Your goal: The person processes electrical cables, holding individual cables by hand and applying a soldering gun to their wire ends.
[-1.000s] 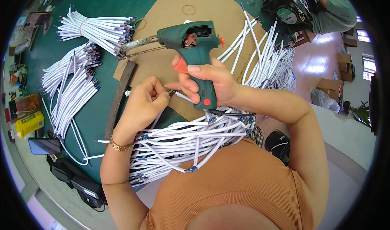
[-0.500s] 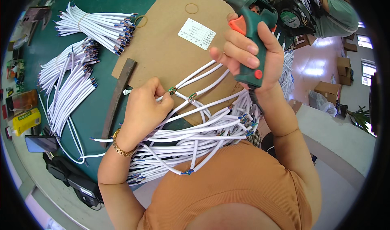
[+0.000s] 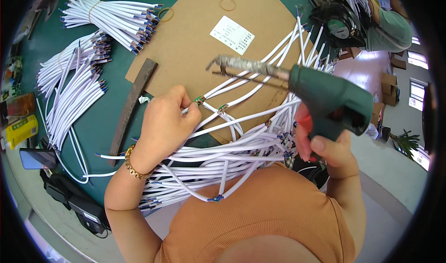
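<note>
My left hand [image 3: 172, 116] pinches a white cable [image 3: 186, 109] close to its end. Just past the fingertips a small green piece with bare copper [image 3: 200, 100] joins that cable to others. A second green joint [image 3: 223, 108] lies a little to the right. My right hand [image 3: 332, 151] grips a green soldering gun [image 3: 337, 93] by its handle, fingers by the red trigger. The gun's metal nozzle points left, above the cables and cardboard, apart from the joints as far as I can see. A large heap of white cables [image 3: 223, 158] lies between my arms, against my front.
Cardboard [image 3: 186, 54] with a white label [image 3: 232, 35] covers the green table's middle. A dark metal bar [image 3: 132, 114] lies left of my left hand. Bundled white cables [image 3: 109, 21] sit at the far left. A phone [image 3: 38, 159] rests nearer. Another person's arm [image 3: 388, 28] shows far right.
My right hand has come down and to the right, and the soldering gun has swung so its nozzle now points left over the cables. My left hand keeps its pinch nearly in place.
</note>
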Available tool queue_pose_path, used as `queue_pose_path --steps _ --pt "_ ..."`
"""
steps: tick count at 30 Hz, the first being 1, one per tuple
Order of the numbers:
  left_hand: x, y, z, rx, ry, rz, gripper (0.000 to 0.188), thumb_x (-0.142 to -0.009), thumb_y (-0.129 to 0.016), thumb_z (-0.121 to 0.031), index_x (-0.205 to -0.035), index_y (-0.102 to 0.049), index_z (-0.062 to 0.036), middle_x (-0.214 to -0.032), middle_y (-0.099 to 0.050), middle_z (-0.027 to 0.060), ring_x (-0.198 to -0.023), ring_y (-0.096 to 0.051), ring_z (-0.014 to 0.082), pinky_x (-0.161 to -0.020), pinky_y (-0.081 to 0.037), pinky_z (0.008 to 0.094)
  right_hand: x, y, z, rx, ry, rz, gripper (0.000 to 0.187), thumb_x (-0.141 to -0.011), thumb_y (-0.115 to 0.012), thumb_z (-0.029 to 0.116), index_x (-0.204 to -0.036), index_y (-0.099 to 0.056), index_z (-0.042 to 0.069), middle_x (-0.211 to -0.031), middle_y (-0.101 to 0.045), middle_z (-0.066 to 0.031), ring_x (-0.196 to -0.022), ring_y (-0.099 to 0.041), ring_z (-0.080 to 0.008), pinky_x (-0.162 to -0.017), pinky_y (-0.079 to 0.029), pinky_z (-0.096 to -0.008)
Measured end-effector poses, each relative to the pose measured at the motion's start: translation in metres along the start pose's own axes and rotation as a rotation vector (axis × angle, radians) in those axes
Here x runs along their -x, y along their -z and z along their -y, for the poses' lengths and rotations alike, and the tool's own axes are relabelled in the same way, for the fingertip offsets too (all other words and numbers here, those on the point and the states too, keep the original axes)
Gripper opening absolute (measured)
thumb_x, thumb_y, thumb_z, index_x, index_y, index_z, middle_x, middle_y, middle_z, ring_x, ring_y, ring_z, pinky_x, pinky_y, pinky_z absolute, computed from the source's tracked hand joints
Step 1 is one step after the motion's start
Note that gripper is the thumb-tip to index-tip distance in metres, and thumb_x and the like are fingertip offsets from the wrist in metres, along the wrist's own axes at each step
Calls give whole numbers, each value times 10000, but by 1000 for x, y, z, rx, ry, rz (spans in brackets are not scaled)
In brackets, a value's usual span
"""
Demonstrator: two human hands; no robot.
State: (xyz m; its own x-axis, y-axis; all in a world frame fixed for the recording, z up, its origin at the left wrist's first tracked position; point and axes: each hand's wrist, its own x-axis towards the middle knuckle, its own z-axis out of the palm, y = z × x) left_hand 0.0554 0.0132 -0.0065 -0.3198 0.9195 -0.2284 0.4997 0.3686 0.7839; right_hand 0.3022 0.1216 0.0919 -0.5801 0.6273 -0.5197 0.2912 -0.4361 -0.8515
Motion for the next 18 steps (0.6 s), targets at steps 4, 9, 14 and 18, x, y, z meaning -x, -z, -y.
queue_pose_path --steps 4,9,14,18 --pt "-1 0 -2 -17 1 19 146 -746 -620 -102 -688 -525 -8 -559 -548 170 -503 -562 327 -493 -428 400 10 2 2 165 -165 87 574 -703 -719 292 -1146 -502 -1 -627 -538 -81 -554 -536 -152 -518 -410 -256" --pt "2 -4 -7 -70 -8 -6 122 -744 -590 -96 -681 -522 -18 -537 -540 161 -510 -569 338 -497 -434 413 8 13 -14 272 -79 267 436 -791 -644 227 -1160 -516 34 -695 -574 -96 -601 -553 -154 -558 -426 -269" --pt "1 -6 -5 -116 -26 -28 122 -733 -583 -95 -663 -512 -25 -522 -536 160 -502 -570 345 -493 -439 426 3 12 -23 304 24 343 389 -824 -619 205 -1167 -511 58 -712 -558 -67 -623 -546 -141 -572 -441 -276" --pt "2 -10 -4 -149 -47 -68 134 -723 -591 -95 -647 -500 -32 -496 -522 154 -482 -563 344 -475 -437 435 1 14 -28 493 180 379 370 -834 -619 207 -1158 -514 64 -722 -561 -51 -635 -546 -133 -578 -448 -278"
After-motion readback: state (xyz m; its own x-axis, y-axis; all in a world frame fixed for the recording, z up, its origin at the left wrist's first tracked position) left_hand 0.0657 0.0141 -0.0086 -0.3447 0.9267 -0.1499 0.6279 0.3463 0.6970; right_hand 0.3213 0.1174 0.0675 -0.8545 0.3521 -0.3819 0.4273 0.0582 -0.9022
